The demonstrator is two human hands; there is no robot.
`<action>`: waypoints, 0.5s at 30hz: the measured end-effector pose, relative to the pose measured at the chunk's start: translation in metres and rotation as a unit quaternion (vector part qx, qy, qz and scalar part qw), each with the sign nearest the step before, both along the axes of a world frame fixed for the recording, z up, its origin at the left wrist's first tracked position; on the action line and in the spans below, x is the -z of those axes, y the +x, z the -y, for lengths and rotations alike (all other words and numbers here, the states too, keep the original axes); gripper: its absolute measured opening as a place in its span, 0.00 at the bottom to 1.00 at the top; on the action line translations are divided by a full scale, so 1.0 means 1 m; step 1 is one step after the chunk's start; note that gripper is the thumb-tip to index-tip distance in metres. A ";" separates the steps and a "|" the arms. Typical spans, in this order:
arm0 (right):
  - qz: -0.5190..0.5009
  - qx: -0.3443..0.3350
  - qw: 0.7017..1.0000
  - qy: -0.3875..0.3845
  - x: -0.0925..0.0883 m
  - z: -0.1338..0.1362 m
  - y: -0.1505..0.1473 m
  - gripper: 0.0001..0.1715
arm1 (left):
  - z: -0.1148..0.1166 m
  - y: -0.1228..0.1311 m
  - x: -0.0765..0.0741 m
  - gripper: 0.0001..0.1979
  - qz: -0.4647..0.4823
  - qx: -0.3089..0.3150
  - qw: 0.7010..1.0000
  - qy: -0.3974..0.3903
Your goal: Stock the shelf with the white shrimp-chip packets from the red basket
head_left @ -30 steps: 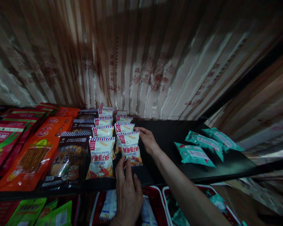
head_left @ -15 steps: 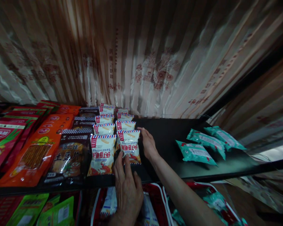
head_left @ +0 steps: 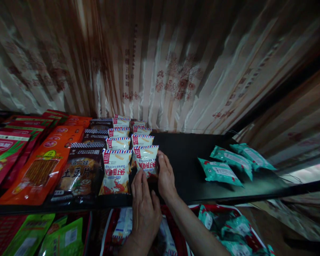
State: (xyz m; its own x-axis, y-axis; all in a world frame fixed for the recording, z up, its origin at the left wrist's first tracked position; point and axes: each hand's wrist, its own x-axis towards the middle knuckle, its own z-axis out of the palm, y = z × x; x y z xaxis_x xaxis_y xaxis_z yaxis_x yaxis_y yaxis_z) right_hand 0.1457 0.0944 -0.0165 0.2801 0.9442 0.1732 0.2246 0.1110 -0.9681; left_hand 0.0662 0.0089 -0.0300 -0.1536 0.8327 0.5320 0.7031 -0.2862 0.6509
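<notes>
Both hands meet on the front white snack packet [head_left: 146, 159], which stands near the black shelf's [head_left: 186, 160] front edge. The left hand [head_left: 145, 209] lays flat, unclenched fingers on its bottom. The right hand [head_left: 165, 176] cups its side, and whether its grip pinches I cannot tell. It is best squared gently against the neighbouring packet [head_left: 116, 170]. The teal packets [head_left: 220, 172] lie well apart and do not obstruct.

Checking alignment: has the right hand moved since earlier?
Yes. The right hand slid back along the white striped-top packet toward the black shelf's front edge.
</notes>
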 end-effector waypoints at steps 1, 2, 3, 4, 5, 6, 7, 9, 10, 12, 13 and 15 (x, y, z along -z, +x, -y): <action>-0.006 0.009 1.000 -0.001 0.001 0.001 -0.001 0.27 | 0.000 -0.001 0.000 0.31 0.001 0.000 1.000 0.009; -0.016 0.018 1.000 -0.004 0.001 0.001 -0.002 0.28 | -0.001 -0.002 0.000 0.31 0.001 0.001 1.000 0.017; -0.023 0.026 0.999 -0.004 0.002 0.001 -0.004 0.28 | -0.002 -0.003 0.000 0.31 0.001 0.002 1.000 0.025; -0.021 0.025 0.999 0.000 0.002 0.001 -0.005 0.28 | -0.002 -0.004 0.000 0.31 0.001 0.003 1.000 0.031; -0.017 0.022 1.000 0.006 0.003 0.001 -0.006 0.29 | -0.003 -0.004 -0.001 0.31 0.002 0.003 0.999 0.034; -0.012 0.020 1.000 0.009 0.004 0.001 -0.008 0.29 | -0.003 -0.005 -0.001 0.31 0.004 0.001 1.000 0.031; -0.009 0.021 1.000 0.010 0.005 0.001 -0.009 0.29 | -0.003 -0.005 -0.001 0.31 0.006 -0.002 1.000 0.024; -0.009 0.026 1.000 0.005 0.007 0.001 -0.012 0.28 | -0.004 -0.005 -0.001 0.31 0.009 -0.011 1.000 0.008; -0.012 0.029 1.000 0.002 0.007 0.001 -0.013 0.28 | -0.004 -0.005 -0.001 0.31 0.011 -0.013 1.000 0.003; -0.021 0.033 0.999 -0.005 0.008 0.001 -0.014 0.28 | -0.004 -0.005 -0.002 0.30 0.010 -0.016 1.000 0.002; -0.026 0.035 0.999 -0.007 0.008 0.002 -0.014 0.28 | -0.004 -0.005 -0.002 0.30 0.007 -0.018 1.000 0.001; -0.034 0.037 0.999 -0.013 0.007 0.003 -0.013 0.28 | -0.004 -0.005 -0.002 0.30 -0.002 -0.019 1.000 0.000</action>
